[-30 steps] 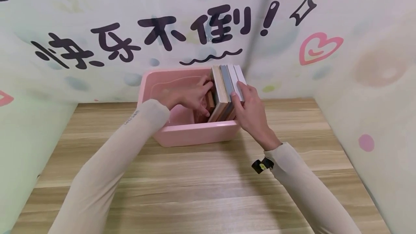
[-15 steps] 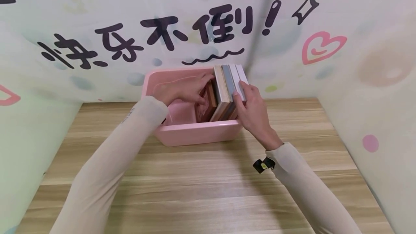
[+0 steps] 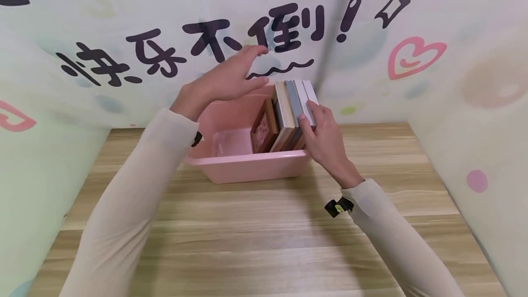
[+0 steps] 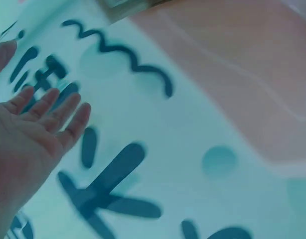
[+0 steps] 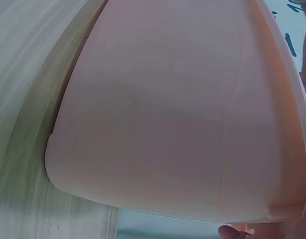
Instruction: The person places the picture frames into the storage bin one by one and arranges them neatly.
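A pink plastic bin (image 3: 251,168) stands against the back wall. Several books (image 3: 284,109), with cream, grey-blue and white edges, stand upright in its right end. On their left a brown wooden picture frame (image 3: 265,127) with a pinkish picture leans against them. My right hand (image 3: 327,139) holds the white books at the right end, thumb on their near edge; its other fingers are partly hidden behind them. Raised over the bin's back left, my left hand (image 3: 227,77) holds nothing, its fingers extended. The left wrist view shows its spread fingers (image 4: 73,119) before the wall.
The bin rests at the back of a wood-grain table (image 3: 255,233). Directly behind it rises a printed wall (image 3: 165,100) with black lettering, and side walls close in left and right. The bin's pink outer side (image 5: 168,124) fills most of the right wrist view.
My left hand has let go of the picture frame and lifted up out of the bin, leaving the frame against the books. My right hand stays at the books.
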Available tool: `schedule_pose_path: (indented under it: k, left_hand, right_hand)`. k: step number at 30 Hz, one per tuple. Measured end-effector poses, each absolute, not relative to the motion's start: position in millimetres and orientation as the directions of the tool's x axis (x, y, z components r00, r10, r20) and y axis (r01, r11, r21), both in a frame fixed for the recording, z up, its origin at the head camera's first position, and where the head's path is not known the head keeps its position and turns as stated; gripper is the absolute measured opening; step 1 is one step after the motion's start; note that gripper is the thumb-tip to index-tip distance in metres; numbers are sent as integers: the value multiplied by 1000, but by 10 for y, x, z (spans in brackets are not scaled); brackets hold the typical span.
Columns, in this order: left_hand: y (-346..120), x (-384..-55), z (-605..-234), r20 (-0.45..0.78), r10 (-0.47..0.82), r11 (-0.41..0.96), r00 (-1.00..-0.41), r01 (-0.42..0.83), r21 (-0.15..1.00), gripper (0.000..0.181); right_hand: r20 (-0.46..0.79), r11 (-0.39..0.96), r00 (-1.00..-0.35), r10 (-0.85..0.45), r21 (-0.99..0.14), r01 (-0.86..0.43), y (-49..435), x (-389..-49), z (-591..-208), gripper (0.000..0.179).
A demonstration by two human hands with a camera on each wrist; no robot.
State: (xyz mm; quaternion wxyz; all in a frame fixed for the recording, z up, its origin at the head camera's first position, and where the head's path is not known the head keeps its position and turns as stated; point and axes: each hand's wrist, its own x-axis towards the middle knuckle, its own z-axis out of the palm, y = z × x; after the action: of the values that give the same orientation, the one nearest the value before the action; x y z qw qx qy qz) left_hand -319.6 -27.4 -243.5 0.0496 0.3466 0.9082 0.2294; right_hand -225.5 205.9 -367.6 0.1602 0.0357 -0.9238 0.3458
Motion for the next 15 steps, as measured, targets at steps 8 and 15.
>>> schedule_pose_path:
  k: [8,15]
  left_hand:
    - [-503,-2983,-2317,104,580,740,-808,576,347,72]
    - [-812,-2862,-2423,100,516,807,-851,522,274,73]
  right_hand:
    - [237,796,-971,5,-589,-140,2116,-2292,-3643,58]
    - [192,836,-976,-103,-515,-190,2280,-2305,-3561,64]
